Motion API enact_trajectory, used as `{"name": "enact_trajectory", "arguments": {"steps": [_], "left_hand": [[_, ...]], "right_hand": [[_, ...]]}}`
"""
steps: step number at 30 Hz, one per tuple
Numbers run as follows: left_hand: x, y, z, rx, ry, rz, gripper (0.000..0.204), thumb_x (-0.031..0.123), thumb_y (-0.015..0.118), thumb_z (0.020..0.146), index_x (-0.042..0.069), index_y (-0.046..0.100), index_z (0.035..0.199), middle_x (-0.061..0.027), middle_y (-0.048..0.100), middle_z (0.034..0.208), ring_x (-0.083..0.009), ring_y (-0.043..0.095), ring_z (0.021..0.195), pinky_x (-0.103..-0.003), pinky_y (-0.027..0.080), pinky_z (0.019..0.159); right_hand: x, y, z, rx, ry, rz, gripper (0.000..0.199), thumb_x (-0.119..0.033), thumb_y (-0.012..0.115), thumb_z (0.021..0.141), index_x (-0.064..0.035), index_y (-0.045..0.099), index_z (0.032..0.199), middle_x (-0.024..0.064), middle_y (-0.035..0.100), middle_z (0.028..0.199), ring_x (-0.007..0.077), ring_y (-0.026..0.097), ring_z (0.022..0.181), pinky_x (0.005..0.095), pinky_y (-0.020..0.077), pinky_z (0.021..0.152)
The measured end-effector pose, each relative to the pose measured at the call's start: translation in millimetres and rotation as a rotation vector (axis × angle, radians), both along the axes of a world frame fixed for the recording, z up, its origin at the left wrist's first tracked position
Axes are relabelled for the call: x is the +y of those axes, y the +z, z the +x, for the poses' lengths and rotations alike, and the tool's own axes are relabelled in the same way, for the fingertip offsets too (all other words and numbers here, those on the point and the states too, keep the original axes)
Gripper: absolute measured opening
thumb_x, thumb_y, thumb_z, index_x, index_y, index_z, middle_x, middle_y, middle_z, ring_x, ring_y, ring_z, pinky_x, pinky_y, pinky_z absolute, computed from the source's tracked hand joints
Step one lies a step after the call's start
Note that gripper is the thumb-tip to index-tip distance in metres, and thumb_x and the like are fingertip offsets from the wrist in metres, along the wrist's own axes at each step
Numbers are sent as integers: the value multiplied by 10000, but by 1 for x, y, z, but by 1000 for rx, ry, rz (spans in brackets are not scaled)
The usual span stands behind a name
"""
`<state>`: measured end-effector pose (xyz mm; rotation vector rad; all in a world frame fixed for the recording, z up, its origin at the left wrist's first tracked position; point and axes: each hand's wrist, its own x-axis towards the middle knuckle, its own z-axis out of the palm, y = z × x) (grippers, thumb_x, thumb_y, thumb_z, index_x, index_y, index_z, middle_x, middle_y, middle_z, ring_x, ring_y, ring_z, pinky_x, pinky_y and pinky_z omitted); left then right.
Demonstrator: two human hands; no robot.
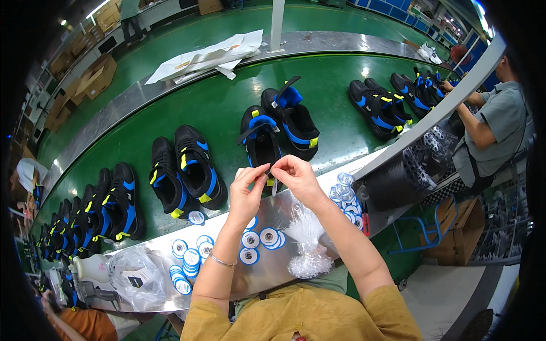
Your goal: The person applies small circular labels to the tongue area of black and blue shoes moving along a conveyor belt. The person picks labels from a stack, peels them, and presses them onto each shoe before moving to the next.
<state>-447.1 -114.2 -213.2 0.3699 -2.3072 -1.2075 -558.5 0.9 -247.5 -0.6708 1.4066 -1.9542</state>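
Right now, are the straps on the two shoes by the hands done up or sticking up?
Sticking up. Both shoes have black straps lifted loose above blue tongues.

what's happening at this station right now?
A person stands at a green conveyor belt lined with pairs of black, blue and yellow shoes. The left hand and right hand are raised together over the metal ledge, pinching a small item between the fingertips, just in front of one pair of shoes. What the item is cannot be told. Round blue-and-white tags and a clear plastic bundle lie on the ledge. Another worker handles shoes further down the line.
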Motion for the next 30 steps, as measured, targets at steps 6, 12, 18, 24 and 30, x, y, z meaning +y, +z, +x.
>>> {"name": "enact_trajectory", "arguments": {"steps": [6, 12, 18, 24, 30], "left_hand": [[3, 2, 0, 10, -8, 88, 293, -38, 630, 852, 46, 679, 1128, -65, 639, 871, -172, 566, 832, -274, 479, 769], [6, -3, -2, 33, 4, 75, 299, -37, 632, 853, 41, 666, 1140, -58, 621, 879, -158, 568, 836, -270, 479, 776], [8, -8, -6, 61, 51, 130, 311, -49, 631, 853, 34, 654, 1151, -48, 595, 867, -143, 559, 831, -266, 467, 763], [10, -7, -6, 58, 49, 125, 309, -50, 632, 851, 30, 655, 1149, -47, 593, 862, -142, 554, 808, -263, 464, 751], [5, -9, -6, 11, 71, 80, 289, -9, 650, 852, 24, 656, 1139, -66, 619, 904, -160, 576, 854, -274, 467, 791]], "right_hand": [[-1, -4, -2, 87, 99, 102, 67, -64, 650, 903, -9, 623, 930, -12, 625, 848, 44, 565, 777, 202, 472, 697], [-3, -5, -1, -4, 88, 1, 67, -65, 643, 903, -8, 623, 931, -8, 624, 829, 32, 546, 725, 195, 448, 625], [5, -8, -8, -349, 175, -22, 83, -109, 638, 896, -30, 627, 918, 2, 595, 764, 39, 496, 594, 189, 379, 499], [1, -9, -12, -452, 260, -47, 69, -105, 639, 871, -40, 616, 876, -22, 540, 714, 37, 448, 549, 188, 353, 476], [1, -12, -22, -275, 265, 54, 88, -109, 653, 870, -29, 635, 904, 3, 607, 762, 44, 507, 577, 188, 388, 486]]}}
